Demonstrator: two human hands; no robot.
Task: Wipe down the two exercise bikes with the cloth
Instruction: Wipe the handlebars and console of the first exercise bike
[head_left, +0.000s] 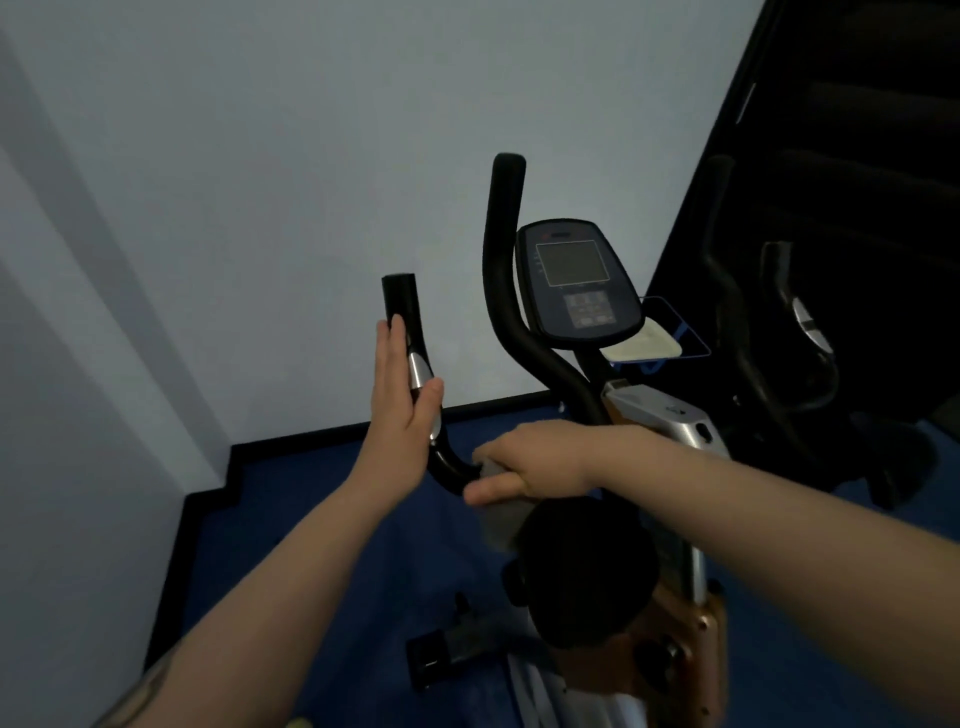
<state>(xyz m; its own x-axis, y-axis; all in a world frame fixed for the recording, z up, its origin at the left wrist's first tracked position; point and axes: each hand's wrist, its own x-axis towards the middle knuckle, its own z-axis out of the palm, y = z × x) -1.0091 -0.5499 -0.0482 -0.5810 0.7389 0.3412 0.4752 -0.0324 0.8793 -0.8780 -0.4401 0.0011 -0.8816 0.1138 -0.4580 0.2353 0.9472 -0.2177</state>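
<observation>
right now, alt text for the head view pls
A right hand grips a grey cloth around the black curved handlebar of a silver exercise bike, while the open left hand rests flat against the handlebar's upright grip. The bike's dark oval console faces the camera.

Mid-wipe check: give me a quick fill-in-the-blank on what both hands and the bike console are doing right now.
1. The grey cloth is held in the ____ hand.
2. The left hand rests with straight fingers against the ____ handlebar.
3. The screen on the console is ____.
4. The floor around the bike is ____ in colour.

Missing words: right; left; off; blue
</observation>
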